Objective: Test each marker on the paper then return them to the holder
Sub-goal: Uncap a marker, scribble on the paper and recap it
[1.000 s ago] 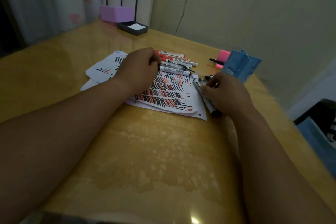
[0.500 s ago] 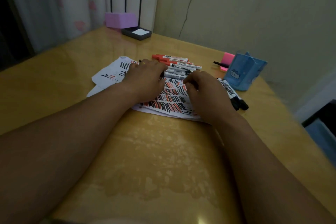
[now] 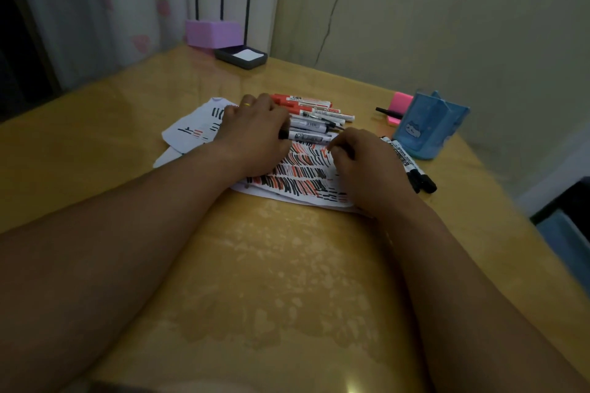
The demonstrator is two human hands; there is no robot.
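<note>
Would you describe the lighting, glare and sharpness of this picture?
Head view: dim, warm lighting; a small glare spot on the table at its near edge; wide-angle stretch enlarges the forearms; print on the marker between the left hand and right hand is too soft to read.

Surface point(image 3: 287, 265): yellow-tan, glossy, with a pale blotchy patch in the near middle. Purple box point(image 3: 213, 33) stands at the far edge and is taken as reference. Dark tray point(image 3: 241, 56) with a white pad inside sits just beside the box, on its right and nearer side. Pink block point(image 3: 399, 104) is well apart to the box's right; a slim black item point(image 3: 388, 112) meets its left side, type unclear. Curtain point(image 3: 127, 9) with pink hearts hangs left of the box. Cracked wall point(image 3: 415, 9) is to the box's right.
</note>
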